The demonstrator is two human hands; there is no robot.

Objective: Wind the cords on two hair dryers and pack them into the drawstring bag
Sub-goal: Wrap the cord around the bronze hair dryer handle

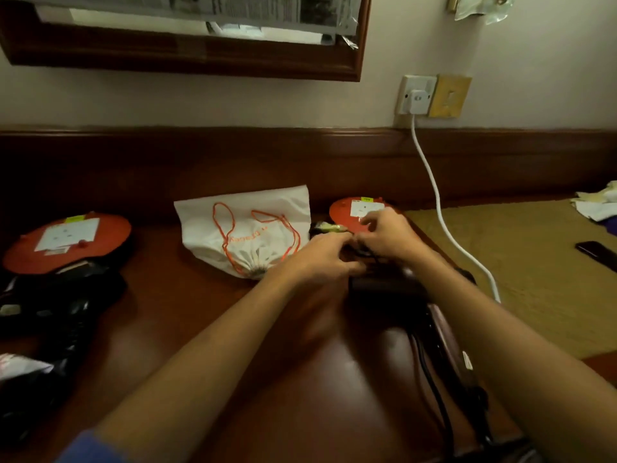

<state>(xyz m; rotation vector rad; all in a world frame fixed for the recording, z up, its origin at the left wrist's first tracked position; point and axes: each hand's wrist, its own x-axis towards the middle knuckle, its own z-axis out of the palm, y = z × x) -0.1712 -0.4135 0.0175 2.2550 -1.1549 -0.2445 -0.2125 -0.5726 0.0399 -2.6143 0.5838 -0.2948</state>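
Head view, from the far left: a black hair dryer (50, 305) lies on the dark polished wooden bench (283, 379), part of it under a red-orange disc with a white label (66, 243). Its cord looks loose, though the dark tangle is hard to read. It sits well to the left of both hands.

Next, just left of the hands, the white drawstring bag with orange cords (247, 233) lies flat, its gathered mouth turned toward the person and close to the left hand (329, 259), which is nearer to it than the right.

Both hands meet at the far end of the second dark hair dryer (387, 285), beside a second red-orange disc (350, 212). The left hand's grip is curled in, and the right hand (384, 242) pinches at the same spot; they appear to be working the black cord (430, 379), but blur hides exactly what each finger holds. This dryer's long axis runs from the hands back toward the person, under the right forearm, with the cord trailing along it.

Judging from this, winding is under way and nothing is packed.

Right of the hands, a white cable (444, 225) drops from the wall socket (417, 95), and the bench edge runs close by, so free room lies to the left, toward the bag.
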